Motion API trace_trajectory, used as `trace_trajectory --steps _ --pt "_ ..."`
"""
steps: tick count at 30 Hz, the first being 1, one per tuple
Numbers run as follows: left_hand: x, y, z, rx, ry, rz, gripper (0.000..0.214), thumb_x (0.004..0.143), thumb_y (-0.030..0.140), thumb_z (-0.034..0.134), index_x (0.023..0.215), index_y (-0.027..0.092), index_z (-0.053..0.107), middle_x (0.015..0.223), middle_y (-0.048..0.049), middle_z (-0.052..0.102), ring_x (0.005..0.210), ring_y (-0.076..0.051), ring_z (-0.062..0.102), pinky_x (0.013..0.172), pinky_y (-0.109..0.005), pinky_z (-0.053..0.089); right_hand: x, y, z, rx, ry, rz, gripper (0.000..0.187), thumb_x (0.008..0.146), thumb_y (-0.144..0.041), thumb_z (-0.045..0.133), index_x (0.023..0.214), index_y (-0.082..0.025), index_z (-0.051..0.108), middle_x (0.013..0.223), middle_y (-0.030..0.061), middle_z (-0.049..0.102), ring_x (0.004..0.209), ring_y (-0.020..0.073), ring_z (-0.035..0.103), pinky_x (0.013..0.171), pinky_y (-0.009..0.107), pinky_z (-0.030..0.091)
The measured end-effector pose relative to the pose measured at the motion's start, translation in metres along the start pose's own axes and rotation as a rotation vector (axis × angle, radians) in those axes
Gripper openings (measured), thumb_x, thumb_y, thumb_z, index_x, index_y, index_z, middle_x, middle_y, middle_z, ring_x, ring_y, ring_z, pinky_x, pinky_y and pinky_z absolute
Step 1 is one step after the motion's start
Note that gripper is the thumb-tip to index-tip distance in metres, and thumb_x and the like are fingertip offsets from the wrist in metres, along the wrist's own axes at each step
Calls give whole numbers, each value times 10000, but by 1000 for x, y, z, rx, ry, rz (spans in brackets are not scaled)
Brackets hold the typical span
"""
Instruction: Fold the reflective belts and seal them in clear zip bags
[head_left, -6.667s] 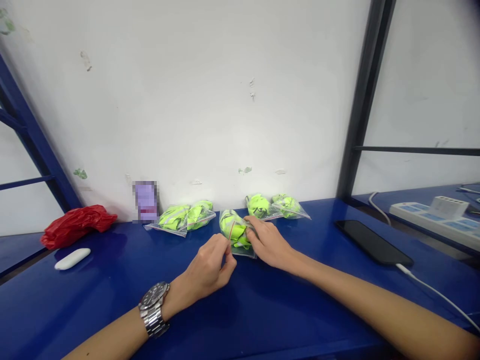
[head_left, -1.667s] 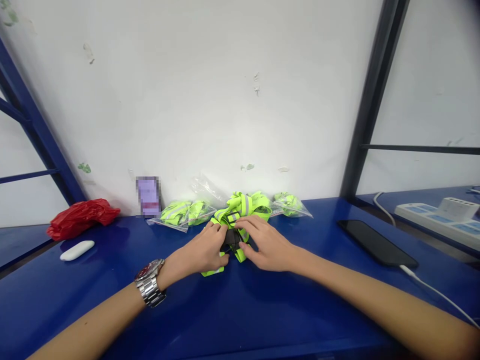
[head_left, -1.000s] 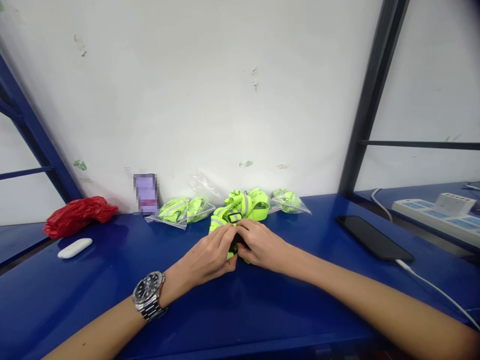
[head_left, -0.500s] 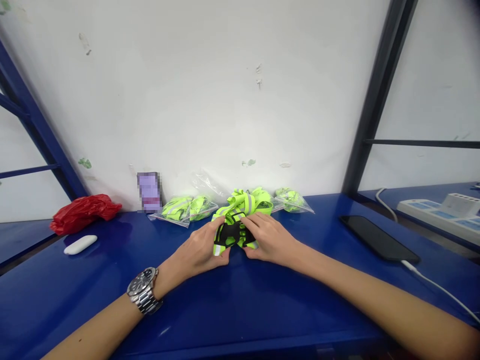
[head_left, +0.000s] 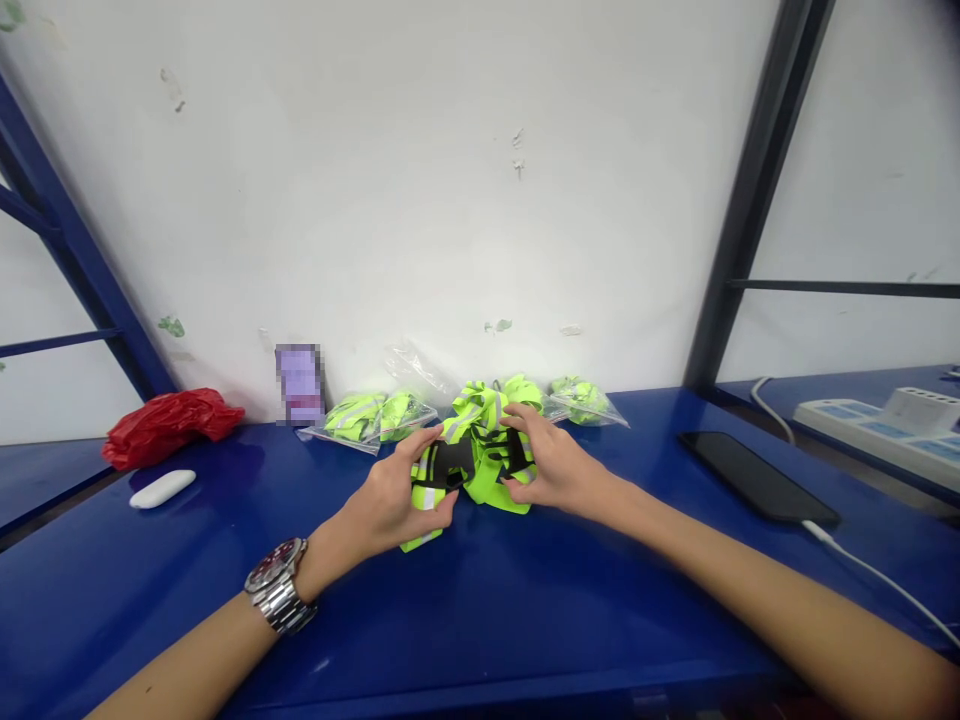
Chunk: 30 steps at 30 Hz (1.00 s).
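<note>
A bundle of yellow-green reflective straps point(head_left: 491, 488) with grey stripes lies on the blue table in front of me. Between thumb and fingers, my left hand point(head_left: 386, 505) grips one half of a black plastic buckle point(head_left: 454, 460), its strap end hanging below the palm. My right hand point(head_left: 561, 465) pinches the buckle's other black half, a pronged piece point(head_left: 515, 452). A gap separates the two halves, with strap visible between them. A metal watch point(head_left: 279, 585) circles my left wrist.
Clear bags of similar straps point(head_left: 352, 416) lie along the wall, with another bag point(head_left: 583, 400) farther right. At left are a red plastic bag point(head_left: 172, 425) and a white case point(head_left: 163, 489). A black phone point(head_left: 757, 475) on a cable and a power strip point(head_left: 862, 425) are at right.
The buckle halves, together half a second ago, have come apart. My left hand has moved left and slightly down with one half; my right has shifted slightly right with the other.
</note>
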<state>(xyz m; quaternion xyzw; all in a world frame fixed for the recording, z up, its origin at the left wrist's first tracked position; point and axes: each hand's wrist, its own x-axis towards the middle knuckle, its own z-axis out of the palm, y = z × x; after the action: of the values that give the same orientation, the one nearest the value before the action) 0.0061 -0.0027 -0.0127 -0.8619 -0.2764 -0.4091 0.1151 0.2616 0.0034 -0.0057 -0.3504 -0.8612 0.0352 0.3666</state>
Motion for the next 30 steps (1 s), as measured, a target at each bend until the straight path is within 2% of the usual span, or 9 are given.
trace_trajectory --steps 4,8,14,17,19,22,25,28,30 --pt "0 7 2 32 -5 51 798 760 251 663 1417 168 218 1260 -162 588 1123 -252 625 919 -344 561 -2 -2 5 -15 -9 -97 863 679 -181 669 1402 -150 199 1370 224 447 1254 311 488 930 420 496" --pt "-1 7 1 45 -25 87 786 778 245 645 1429 155 213 1259 -167 589 1120 -258 627 924 -353 558 -4 -5 7 -87 -26 -111 907 673 -163 667 1428 -110 168 1321 245 483 1217 337 501 898 450 511" --pt "2 15 -1 98 -125 144 746 824 248 606 1447 143 207 1277 -181 573 1153 -285 601 915 -389 558 -5 -20 5 -286 -99 -184 1068 643 -9 580 1477 -68 -84 1174 224 586 1100 357 563 822 451 525" --pt "3 20 2 87 -140 165 744 847 246 586 1458 136 177 1291 -193 561 1185 -294 576 925 -403 552 -4 -29 7 -254 -83 -175 1112 665 -25 589 1468 -89 -178 1123 190 616 1044 339 606 794 439 534" --pt "4 21 4 87 -140 171 739 858 246 574 1462 139 161 1300 -195 552 1198 -297 565 925 -412 551 -4 -32 8 -221 -57 -172 1123 667 -39 602 1471 -122 -178 1148 180 607 1052 335 611 794 437 535" --pt "7 25 3 111 -144 180 713 872 244 551 1455 112 163 1311 -209 537 1212 -290 552 929 -406 550 -2 -32 10 -211 -34 -201 1075 661 -63 627 1480 -122 -68 1220 204 564 1078 330 598 850 441 511" --pt "13 34 -2 254 -69 239 582 847 200 571 1365 83 335 1299 -240 539 1225 -330 527 947 -471 528 0 -28 8 -192 -42 -127 885 650 -134 659 1416 -86 219 1155 198 590 1032 317 596 824 420 508" --pt "16 49 -6 341 -3 427 342 813 137 583 1149 96 529 1180 -213 620 1134 -327 575 937 -494 519 2 -24 4 -139 -38 -9 625 649 -229 674 1230 -113 474 1056 152 628 963 290 596 793 405 501" --pt "17 57 -6 293 -64 572 237 824 130 548 1057 95 573 1066 -181 662 1042 -285 617 914 -440 537 3 -22 1 -102 -8 10 563 644 -256 680 1171 -122 536 1078 145 634 990 281 588 840 408 480"
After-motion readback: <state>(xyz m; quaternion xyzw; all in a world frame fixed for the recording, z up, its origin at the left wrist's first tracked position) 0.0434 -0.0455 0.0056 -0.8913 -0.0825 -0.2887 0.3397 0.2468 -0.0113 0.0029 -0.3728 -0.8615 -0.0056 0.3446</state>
